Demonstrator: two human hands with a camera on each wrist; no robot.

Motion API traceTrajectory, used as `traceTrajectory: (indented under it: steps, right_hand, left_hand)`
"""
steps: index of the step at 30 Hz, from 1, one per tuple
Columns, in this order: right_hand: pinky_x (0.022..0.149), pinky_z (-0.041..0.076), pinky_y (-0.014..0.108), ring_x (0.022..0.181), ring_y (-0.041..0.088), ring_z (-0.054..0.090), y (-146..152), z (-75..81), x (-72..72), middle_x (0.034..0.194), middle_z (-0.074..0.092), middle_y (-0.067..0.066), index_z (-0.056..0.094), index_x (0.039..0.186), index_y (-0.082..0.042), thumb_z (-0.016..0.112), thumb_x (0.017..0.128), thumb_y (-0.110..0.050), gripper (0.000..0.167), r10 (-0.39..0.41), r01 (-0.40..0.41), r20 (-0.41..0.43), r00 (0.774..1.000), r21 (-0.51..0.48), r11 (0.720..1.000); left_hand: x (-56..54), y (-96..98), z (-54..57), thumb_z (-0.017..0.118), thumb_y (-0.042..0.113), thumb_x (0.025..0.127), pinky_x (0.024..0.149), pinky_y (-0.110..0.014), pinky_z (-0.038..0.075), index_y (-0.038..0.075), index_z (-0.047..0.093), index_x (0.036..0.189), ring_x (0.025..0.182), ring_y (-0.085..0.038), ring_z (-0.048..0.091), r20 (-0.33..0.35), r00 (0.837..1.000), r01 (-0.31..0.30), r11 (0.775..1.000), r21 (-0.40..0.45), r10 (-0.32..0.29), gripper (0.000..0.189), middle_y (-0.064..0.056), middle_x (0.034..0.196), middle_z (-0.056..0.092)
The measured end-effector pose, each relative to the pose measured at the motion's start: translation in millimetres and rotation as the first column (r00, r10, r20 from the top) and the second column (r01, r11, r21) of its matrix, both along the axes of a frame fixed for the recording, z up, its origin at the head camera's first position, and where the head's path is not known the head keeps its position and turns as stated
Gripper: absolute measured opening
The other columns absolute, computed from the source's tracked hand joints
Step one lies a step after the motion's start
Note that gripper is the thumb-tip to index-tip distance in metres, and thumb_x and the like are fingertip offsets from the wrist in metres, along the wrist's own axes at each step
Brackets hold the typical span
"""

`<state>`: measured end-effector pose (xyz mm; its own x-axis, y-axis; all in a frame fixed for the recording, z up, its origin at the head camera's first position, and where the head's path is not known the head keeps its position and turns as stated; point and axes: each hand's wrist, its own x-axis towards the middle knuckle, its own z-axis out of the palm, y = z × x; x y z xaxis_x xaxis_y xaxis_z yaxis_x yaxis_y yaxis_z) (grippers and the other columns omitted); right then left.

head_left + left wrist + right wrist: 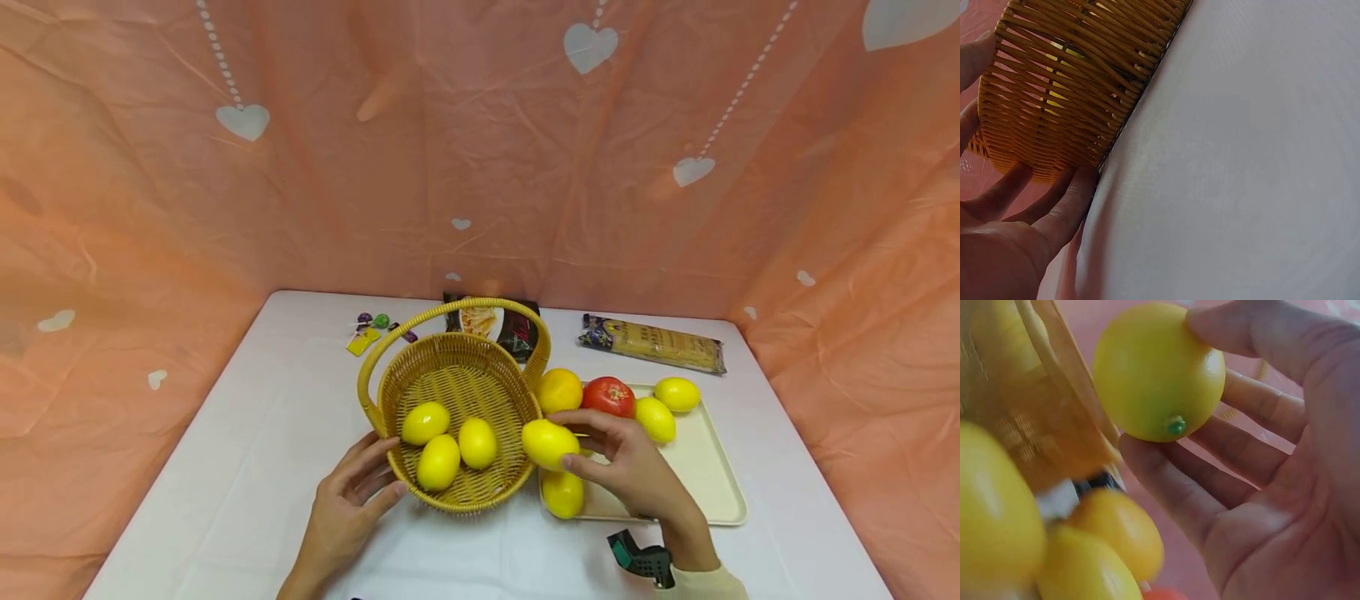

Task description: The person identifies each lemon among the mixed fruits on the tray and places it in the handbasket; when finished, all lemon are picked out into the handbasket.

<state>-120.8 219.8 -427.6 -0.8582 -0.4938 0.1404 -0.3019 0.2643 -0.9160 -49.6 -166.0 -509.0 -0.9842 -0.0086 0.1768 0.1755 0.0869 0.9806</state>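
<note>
A woven wicker basket with a tall arched handle holds three lemons near its front left. My left hand rests against the basket's left side, thumb toward the front and fingers spread along the outer weave. The left wrist view shows fingertips on the basket wall. In my right hand is another lemon, pinched between thumb and fingers just off the basket's right rim. The right wrist view shows the held lemon with its green stem end.
Right of the basket, a cream tray bears an orange, a red pomegranate and several lemons. Behind lie a black food packet, a noodle packet and small wrapped candies. A pink curtain backs the table.
</note>
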Motion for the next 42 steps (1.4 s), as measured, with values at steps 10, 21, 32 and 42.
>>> traceTrajectory:
  steps: [10,21,32,42]
  right_hand:
    - [0.098,0.069,0.034,0.111,0.01,0.071,-67.7,2.4,-0.3,0.132,0.077,0.001,0.075,0.136,-0.017,0.081,0.101,-0.024,0.036,0.241,-0.234,-0.025,0.97,0.154,0.96]
    - [0.111,0.062,0.032,0.125,0.011,0.068,-125.0,-6.0,9.3,0.138,0.076,-0.004,0.076,0.136,-0.016,0.084,0.097,-0.017,0.039,0.271,-0.202,-0.182,0.945,0.327,0.923]
    - [0.111,0.065,0.039,0.126,0.019,0.073,-52.1,-10.3,1.8,0.137,0.076,0.01,0.077,0.134,-0.009,0.083,0.099,-0.011,0.036,0.037,-0.033,-0.134,0.99,0.032,0.999]
    - [0.1,0.066,0.022,0.116,0.017,0.075,21.9,-23.4,-11.6,0.129,0.08,0.005,0.079,0.131,-0.01,0.085,0.095,-0.006,0.037,-0.2,0.247,-0.26,0.945,0.165,0.955]
  left_hand:
    - [0.0,0.0,0.6,0.081,-0.005,0.095,0.109,-0.026,0.063,-0.003,0.064,0.148,0.136,-0.005,0.064,-0.002,1.0,0.001,1.0,-0.004,-0.001,0.055,-0.032,0.168,0.036]
    - [0.5,0.6,0.3,0.08,-0.009,0.094,0.108,-0.025,0.063,-0.007,0.063,0.147,0.134,-0.002,0.064,-0.007,1.0,-0.006,1.0,0.012,0.006,0.056,-0.032,0.167,0.037]
    - [-1.0,1.1,3.4,0.082,-0.003,0.095,0.109,-0.026,0.062,0.001,0.066,0.148,0.135,-0.002,0.063,0.008,1.0,-0.002,1.0,-0.001,0.002,0.055,-0.031,0.168,0.037]
    - [-0.4,0.4,0.9,0.081,-0.005,0.096,0.109,-0.027,0.063,0.0,0.065,0.148,0.135,-0.012,0.066,-0.006,1.0,0.01,1.0,0.016,-0.01,0.055,-0.031,0.168,0.037]
